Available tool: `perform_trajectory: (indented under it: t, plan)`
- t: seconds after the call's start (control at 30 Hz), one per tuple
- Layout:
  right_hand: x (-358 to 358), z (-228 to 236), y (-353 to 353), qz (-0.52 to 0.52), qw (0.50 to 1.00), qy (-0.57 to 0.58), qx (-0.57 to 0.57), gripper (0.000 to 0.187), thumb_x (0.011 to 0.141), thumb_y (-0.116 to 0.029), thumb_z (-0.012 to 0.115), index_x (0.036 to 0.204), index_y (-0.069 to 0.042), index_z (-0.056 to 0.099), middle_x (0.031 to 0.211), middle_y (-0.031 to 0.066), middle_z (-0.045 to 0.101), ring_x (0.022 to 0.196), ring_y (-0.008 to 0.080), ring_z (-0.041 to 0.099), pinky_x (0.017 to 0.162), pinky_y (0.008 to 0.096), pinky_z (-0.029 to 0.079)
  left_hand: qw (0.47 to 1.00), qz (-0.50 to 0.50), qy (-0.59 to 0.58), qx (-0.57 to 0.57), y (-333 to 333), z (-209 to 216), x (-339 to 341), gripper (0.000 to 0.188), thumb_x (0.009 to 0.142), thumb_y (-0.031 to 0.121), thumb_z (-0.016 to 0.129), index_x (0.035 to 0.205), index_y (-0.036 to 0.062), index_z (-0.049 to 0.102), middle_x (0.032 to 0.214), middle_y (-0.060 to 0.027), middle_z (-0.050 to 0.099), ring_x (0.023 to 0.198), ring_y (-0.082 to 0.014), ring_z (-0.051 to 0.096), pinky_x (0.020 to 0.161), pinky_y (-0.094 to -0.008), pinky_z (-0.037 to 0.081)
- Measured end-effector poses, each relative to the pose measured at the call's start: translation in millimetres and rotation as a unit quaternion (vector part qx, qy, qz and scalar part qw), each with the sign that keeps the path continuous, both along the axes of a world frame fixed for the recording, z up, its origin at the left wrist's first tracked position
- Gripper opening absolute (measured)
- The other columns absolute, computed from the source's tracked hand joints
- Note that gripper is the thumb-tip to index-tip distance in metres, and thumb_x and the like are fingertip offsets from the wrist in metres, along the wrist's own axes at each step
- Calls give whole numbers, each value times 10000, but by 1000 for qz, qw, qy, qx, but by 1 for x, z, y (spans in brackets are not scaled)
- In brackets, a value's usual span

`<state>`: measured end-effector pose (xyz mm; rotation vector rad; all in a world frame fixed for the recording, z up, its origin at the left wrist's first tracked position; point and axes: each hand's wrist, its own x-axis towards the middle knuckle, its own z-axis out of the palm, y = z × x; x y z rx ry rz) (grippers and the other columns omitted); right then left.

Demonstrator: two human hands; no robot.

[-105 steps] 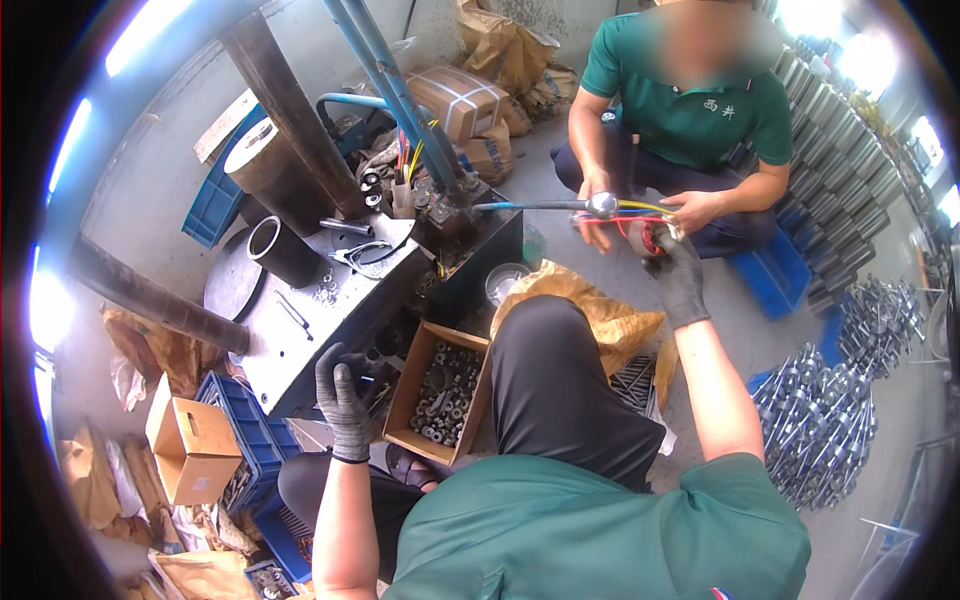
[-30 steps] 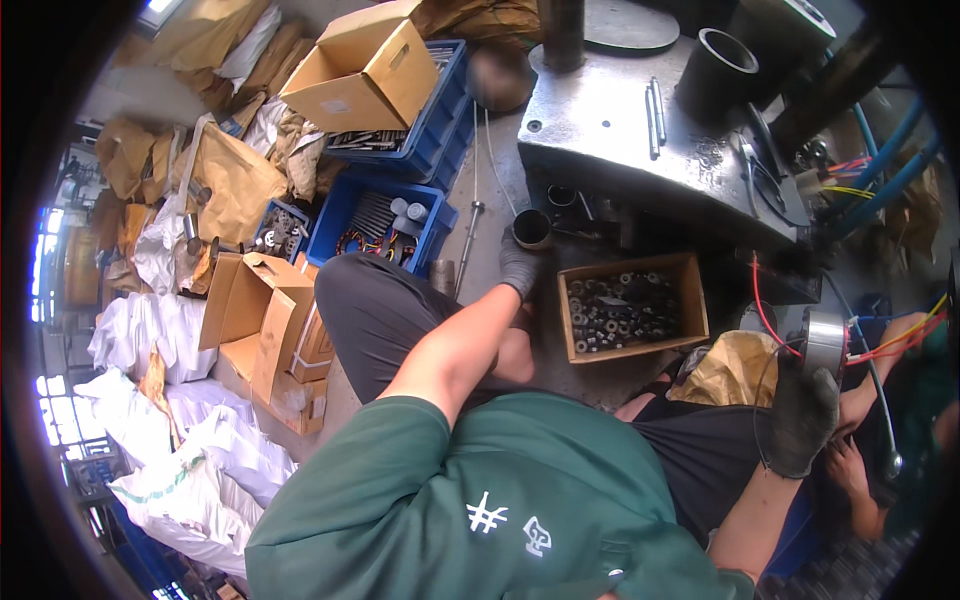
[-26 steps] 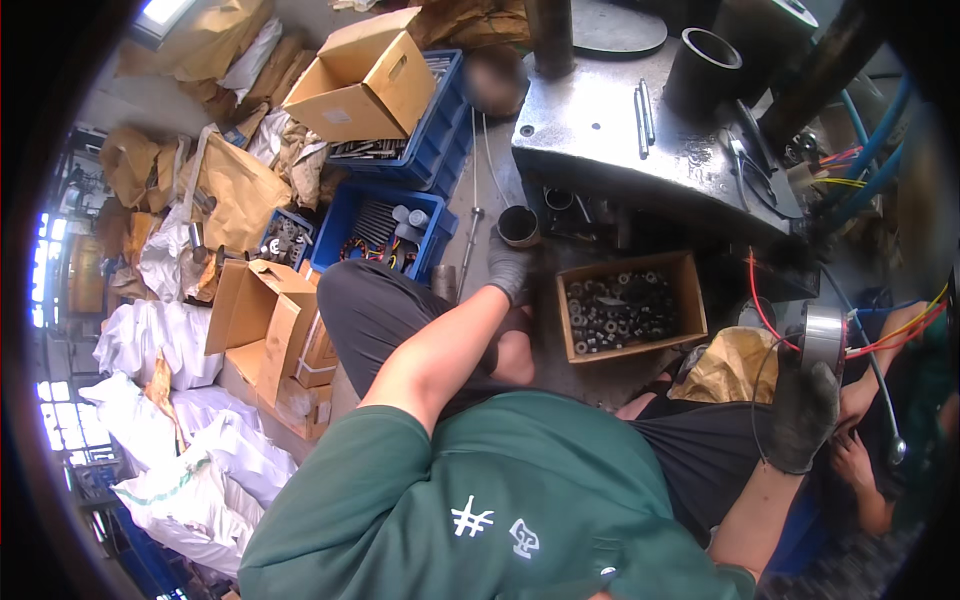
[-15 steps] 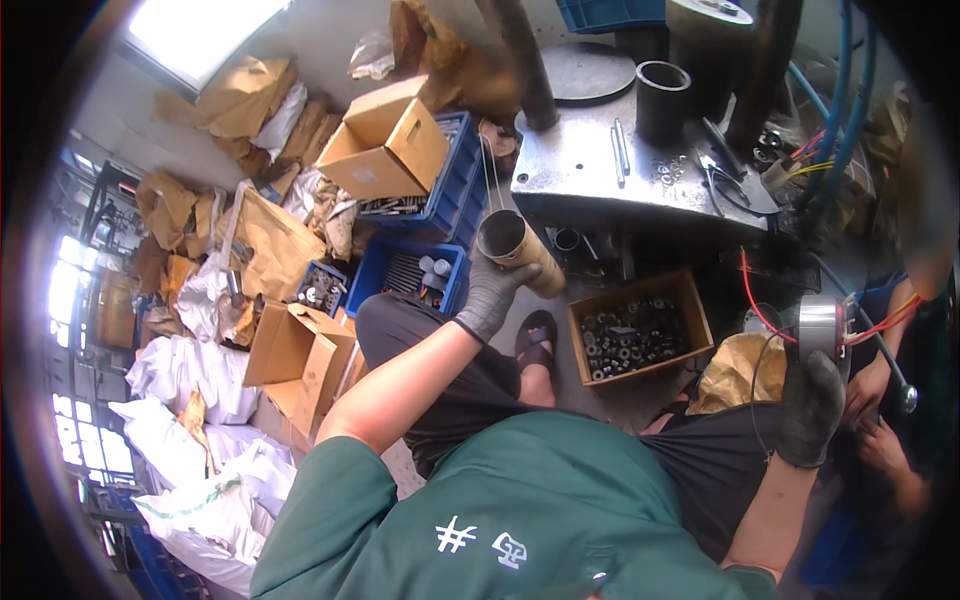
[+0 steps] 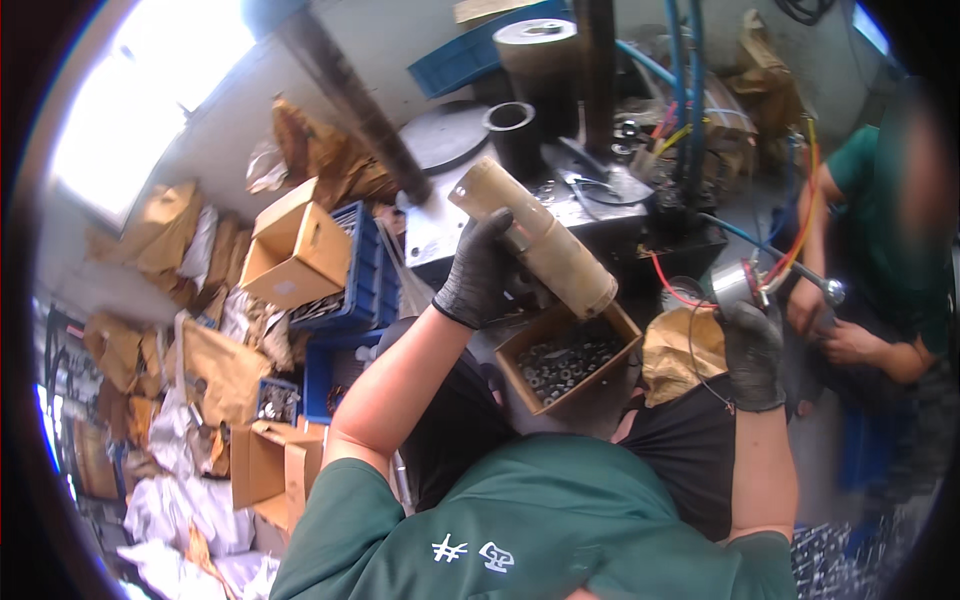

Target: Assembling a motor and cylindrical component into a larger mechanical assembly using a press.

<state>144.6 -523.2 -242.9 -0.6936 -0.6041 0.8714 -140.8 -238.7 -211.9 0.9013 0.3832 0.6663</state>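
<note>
My left hand [image 5: 478, 268], in a dark grey glove, is closed round a tan hollow tube [image 5: 548, 248] with a band round its middle. The tube is held up at a slant, its lower right end above a cardboard box of small metal parts [image 5: 570, 368]. In its matching glove, my right hand [image 5: 752, 350] grips a short silver metal cylinder [image 5: 733, 284] from below. Red and yellow wires [image 5: 808, 220] run from that cylinder, and a thin dark wire hangs beside it. My right fingers are partly hidden behind it.
Ahead stands a metal worktable [image 5: 425, 235] with upright posts, a dark hollow cylinder [image 5: 515, 140] and pliers-like tools. Blue crates [image 5: 368, 265], open cardboard boxes [image 5: 270, 465] and paper and white sacks [image 5: 190, 510] crowd the left. A co-worker [image 5: 870, 220] sits close at the right.
My left hand has lifted the tube and tipped it over to a slant, its far end now down to the right. The view has turned rightward, showing more of the co-worker. My right hand keeps its grip.
</note>
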Motion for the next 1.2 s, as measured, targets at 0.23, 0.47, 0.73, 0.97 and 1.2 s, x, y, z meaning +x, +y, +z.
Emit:
perform_trajectory:
  t: [0.23, 0.47, 0.73, 0.97, 1.2]
  plan:
    - [-1, 5, -9, -38, 998, 51, -30, 365, 920, -178, 731, 1236, -17, 644, 1101, 115, 714, 987, 231, 705, 872, 385, 570, 965, -65, -100, -235, -30, -19, 58, 653, 893, 452, 694, 1374, 50, 511, 1275, -172, 632, 1214, -361, 600, 1115, -511, 443]
    - [2, 3, 2, -46, 979, 198, -25, 513, 911, -247, 765, 1343, -48, 574, 1167, 113, 690, 996, 231, 698, 840, 396, 599, 929, -83, -113, -341, -20, -40, 67, 741, 880, 563, 706, 1371, 42, 517, 1266, -175, 645, 1202, -351, 625, 1105, -534, 469]
    - [-6, 15, 10, -20, 981, 185, -45, 500, 957, -346, 722, 1354, -87, 562, 1183, 137, 683, 959, 242, 692, 748, 384, 581, 923, -34, -151, -352, -3, -48, 62, 729, 938, 653, 570, 1400, 92, 523, 1315, -176, 637, 1227, -351, 617, 1114, -538, 463]
    - [-8, 12, 7, -26, 982, 185, -35, 524, 961, -395, 707, 1365, -100, 554, 1189, 141, 675, 950, 240, 678, 716, 357, 552, 956, -65, -127, -256, -18, -41, 60, 707, 913, 565, 680, 1382, 61, 517, 1302, -154, 621, 1254, -329, 589, 1116, -508, 449]
    - [-4, 14, 3, -19, 983, 177, -37, 540, 967, -437, 685, 1368, -102, 549, 1176, 149, 666, 912, 221, 663, 664, 332, 520, 796, 90, 145, 580, -55, -36, 71, 828, 681, 222, 987, 1359, 72, 537, 1267, -105, 686, 1163, -203, 682, 983, -370, 570]
